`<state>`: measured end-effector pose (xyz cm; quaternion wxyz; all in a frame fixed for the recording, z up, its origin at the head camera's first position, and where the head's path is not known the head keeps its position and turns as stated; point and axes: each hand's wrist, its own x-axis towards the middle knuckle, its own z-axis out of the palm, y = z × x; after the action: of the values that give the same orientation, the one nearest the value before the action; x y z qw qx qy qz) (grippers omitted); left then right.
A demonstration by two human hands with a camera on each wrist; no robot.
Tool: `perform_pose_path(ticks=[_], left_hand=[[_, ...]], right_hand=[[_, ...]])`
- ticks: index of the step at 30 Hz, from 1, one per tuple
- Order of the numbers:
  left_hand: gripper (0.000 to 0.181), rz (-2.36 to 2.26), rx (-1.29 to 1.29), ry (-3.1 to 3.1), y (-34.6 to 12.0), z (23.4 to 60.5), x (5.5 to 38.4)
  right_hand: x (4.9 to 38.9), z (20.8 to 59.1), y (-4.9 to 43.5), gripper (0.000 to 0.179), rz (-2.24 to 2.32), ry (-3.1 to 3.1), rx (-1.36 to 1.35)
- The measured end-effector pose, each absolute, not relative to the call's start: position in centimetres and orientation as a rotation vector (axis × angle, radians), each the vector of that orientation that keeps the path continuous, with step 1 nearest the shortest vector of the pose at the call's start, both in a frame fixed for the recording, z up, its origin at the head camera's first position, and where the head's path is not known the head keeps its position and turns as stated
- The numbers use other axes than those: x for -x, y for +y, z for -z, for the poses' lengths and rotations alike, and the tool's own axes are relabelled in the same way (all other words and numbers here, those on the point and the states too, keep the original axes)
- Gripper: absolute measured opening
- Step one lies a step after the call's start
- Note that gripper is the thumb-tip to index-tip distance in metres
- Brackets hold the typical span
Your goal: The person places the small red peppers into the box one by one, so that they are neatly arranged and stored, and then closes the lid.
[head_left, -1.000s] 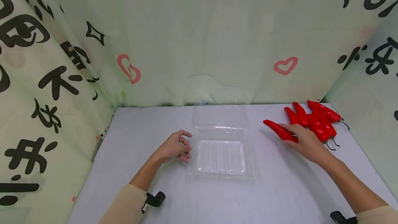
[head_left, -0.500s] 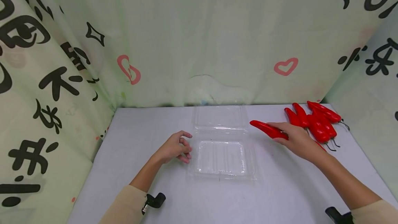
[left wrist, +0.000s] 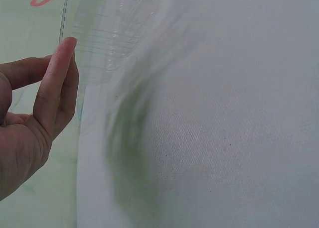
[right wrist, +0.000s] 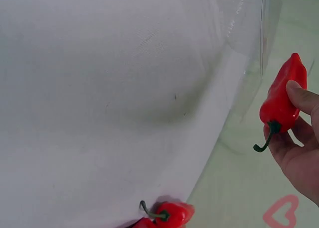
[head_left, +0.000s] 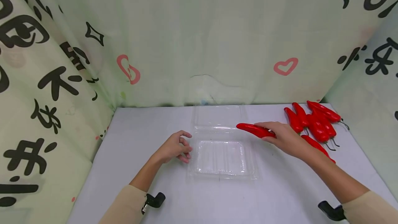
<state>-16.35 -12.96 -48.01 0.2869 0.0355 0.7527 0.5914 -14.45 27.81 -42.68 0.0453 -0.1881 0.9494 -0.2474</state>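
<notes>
My right hand (head_left: pixel 283 138) holds a red chili pepper (head_left: pixel 252 129) above the table, its pointed tip toward the left. In the right wrist view the thumb lies across the pepper (right wrist: pixel 281 101), and its green stem hangs free. The tip reaches over the right side of a clear plastic clamshell box (head_left: pixel 222 177), which lies with its lid (head_left: pixel 220 113) folded back. At the left side of this box is my left hand (head_left: pixel 174 147), fingers loosely bent, fingertips right at the rim. Nothing shows in that hand.
Several red chili peppers (head_left: pixel 318 129) lie heaped at the table's back right, and one more pepper (head_left: pixel 317 147) lies in front of them, partly behind the right forearm. Printed curtains (head_left: pixel 224 44) enclose the white table (head_left: pixel 149 123) at the back and sides.
My right hand has carried the red chili pepper leftward from near the heap to the right side of the clamshell box. The left hand stays in place.
</notes>
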Motion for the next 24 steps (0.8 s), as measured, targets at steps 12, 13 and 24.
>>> perform_pose_path(ticks=[12, 13, 24], left_hand=[[0.051, -1.582, -0.088, 2.002, -13.0, 47.9, 16.5], [0.051, -1.583, -0.09, 2.001, -13.0, 47.9, 16.5], [0.054, -1.608, -0.114, 1.968, -13.1, 47.9, 16.3]], right_hand=[[15.1, 42.4, 25.4, 0.062, 0.776, 2.845, 0.639], [15.2, 42.4, 25.2, 0.061, 0.781, 2.836, 0.642], [16.0, 42.5, 23.5, 0.056, 0.745, 2.771, 0.662]])
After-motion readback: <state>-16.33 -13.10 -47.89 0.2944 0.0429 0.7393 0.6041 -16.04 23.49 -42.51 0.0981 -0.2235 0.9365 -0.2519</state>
